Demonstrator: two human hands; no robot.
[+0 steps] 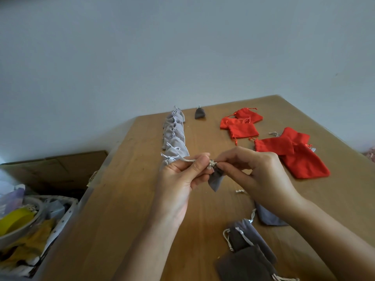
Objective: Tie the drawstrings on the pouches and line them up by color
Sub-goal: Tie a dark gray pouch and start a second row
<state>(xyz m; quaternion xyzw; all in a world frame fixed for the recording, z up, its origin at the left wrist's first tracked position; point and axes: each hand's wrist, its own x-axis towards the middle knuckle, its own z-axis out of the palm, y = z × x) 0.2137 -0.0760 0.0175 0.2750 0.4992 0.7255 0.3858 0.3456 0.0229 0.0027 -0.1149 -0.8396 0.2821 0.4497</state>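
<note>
While my left hand (pixel 182 175) pinched the drawstring (pixel 188 160) and my right hand (pixel 253 171) pinched the knot (pixel 212 165), the grey pouch (pixel 216 179) hung between them: soft, light, floppy; I judged the cord ends the best hold.

Both bare forearms reach in above the table (pixel 125 199), and the hands meet over its middle. The left hand (pixel 180 175) pinches a drawstring (pixel 189 160) with thumb and curled fingers (pixel 199 166). The right hand (pixel 257 173) pinches the gathered neck of the grey pouch (pixel 216 179).
</note>
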